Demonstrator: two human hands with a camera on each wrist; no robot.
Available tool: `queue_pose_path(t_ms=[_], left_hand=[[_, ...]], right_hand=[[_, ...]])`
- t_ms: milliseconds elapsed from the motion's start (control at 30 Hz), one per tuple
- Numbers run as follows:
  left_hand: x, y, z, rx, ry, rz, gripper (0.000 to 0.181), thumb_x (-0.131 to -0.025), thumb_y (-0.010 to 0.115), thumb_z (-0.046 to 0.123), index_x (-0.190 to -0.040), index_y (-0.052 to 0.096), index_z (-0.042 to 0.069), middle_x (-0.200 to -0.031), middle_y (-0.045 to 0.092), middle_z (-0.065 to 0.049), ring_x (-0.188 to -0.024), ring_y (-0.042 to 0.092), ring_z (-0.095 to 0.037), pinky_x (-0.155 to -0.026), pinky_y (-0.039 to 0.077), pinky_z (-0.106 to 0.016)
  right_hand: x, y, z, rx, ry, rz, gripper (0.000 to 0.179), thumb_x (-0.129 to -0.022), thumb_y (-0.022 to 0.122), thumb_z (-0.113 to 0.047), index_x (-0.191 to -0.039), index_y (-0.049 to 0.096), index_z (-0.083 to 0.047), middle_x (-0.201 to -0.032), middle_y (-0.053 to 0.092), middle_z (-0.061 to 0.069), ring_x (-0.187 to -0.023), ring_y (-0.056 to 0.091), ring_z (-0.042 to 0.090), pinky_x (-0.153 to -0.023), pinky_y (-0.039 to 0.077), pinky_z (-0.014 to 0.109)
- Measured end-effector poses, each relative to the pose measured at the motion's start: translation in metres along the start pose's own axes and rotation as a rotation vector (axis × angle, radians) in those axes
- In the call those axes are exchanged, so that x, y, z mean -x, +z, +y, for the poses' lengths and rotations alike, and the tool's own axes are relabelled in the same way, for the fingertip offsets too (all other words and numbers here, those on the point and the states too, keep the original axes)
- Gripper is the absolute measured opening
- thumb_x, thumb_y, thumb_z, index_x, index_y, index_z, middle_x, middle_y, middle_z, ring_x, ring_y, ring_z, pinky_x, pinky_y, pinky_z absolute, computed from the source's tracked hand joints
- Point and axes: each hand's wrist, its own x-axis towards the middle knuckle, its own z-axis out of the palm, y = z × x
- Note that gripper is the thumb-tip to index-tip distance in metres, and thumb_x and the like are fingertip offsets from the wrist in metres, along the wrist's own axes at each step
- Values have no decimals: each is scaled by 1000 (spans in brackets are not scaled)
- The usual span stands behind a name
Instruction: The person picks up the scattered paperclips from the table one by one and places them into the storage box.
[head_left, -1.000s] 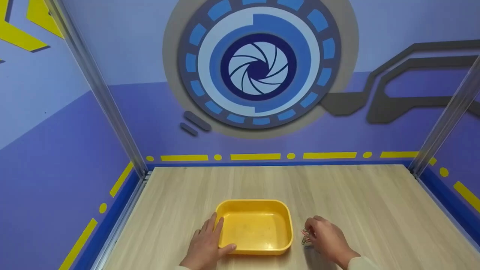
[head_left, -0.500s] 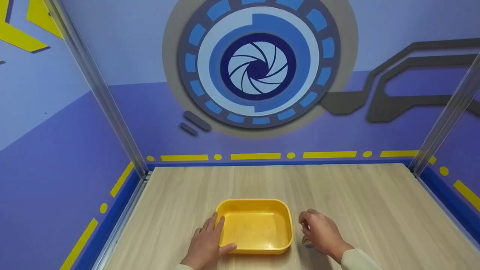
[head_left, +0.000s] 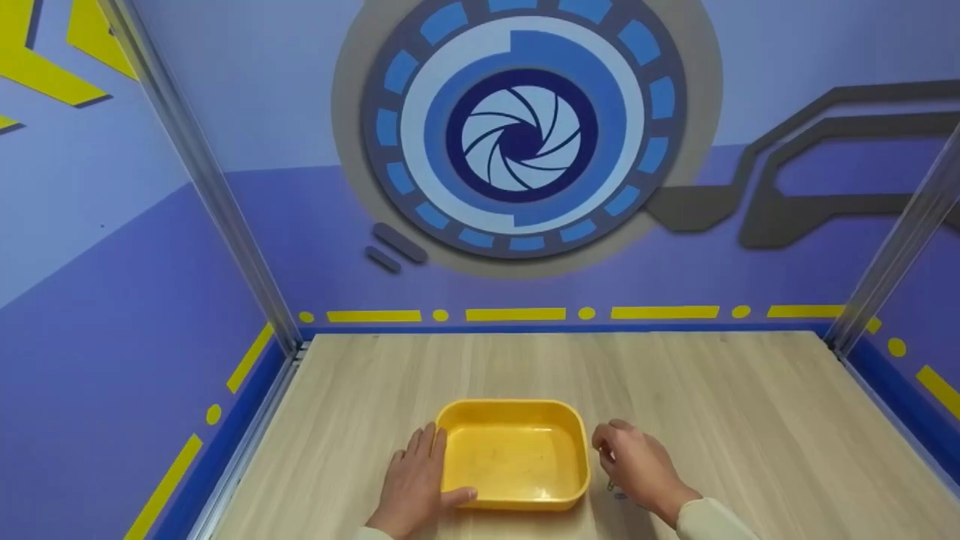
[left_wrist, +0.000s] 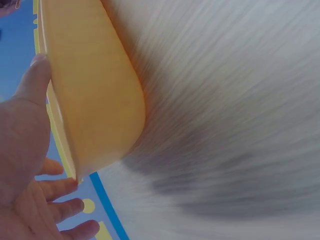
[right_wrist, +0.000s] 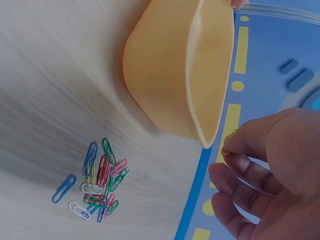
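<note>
A yellow plastic bin [head_left: 514, 457] stands on the table, its inside bare. My left hand [head_left: 415, 472] rests on its near left corner, fingers fairly straight along the left side and thumb over the front rim. To the right of the bin, my right hand [head_left: 639, 463] pinches a small yellow paper clip [right_wrist: 225, 152] between thumb and index finger; the other fingers curl loosely. In the right wrist view, a loose pile of coloured paper clips [right_wrist: 103, 171] lies on the table beside the bin. In the head view the right hand hides most of this pile.
The light wooden table [head_left: 360, 390] reaches back to a blue and purple printed wall [head_left: 315, 247]. Metal posts [head_left: 199, 165] stand at its two back corners, with side panels left and right.
My right hand has risen from the paper clip pile and shifted slightly toward the bin, pinching one clip. My left hand stays at the bin's corner. The head view has shifted slightly.
</note>
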Motion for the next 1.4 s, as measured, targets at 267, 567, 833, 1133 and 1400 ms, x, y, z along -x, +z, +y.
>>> queue_pose_path(t_ms=[267,567,833,1133,1400], left_hand=[[-2,3,0,54,-63,-18,117,-57,59,77,-142,24,5,-144,31,-13,-126,33,-26,-101,30,-52],[-4,1,3,124,-124,-99,116,-58,62,74,-144,21,7,-146,28,-12,-127,34,-25,-104,27,-52],[-3,-8,-2,193,-109,-147,116,-61,65,70,-145,19,5,-149,23,-14,-133,29,-30,-106,21,-59],[-6,-12,-4,224,-98,-134,114,-61,68,67,-146,17,8,-153,13,-14,-137,23,-35,-104,20,-63],[-8,-11,-7,208,-130,-175,116,-57,68,69,-147,17,15,-155,10,-9,-136,23,-34,-106,18,-62]], right_hand=[[-5,1,-4,-17,-8,-33,15,-74,67,-5,-78,63,-19,-70,48,-11,-59,43,4,-53,38,19],[-8,4,-6,-45,-34,-51,15,-75,67,-6,-79,63,-20,-71,50,-10,-61,44,4,-53,40,18],[-10,14,-15,-62,-105,-6,15,-75,66,-6,-74,61,-20,-70,48,-10,-60,42,2,-52,37,17],[-13,20,-25,-97,-100,-49,13,-77,65,-5,-79,63,-17,-74,53,-8,-63,45,4,-55,42,20],[-13,30,-30,-64,-134,27,11,-75,64,-6,-76,63,-17,-72,54,-9,-63,45,3,-55,41,22]])
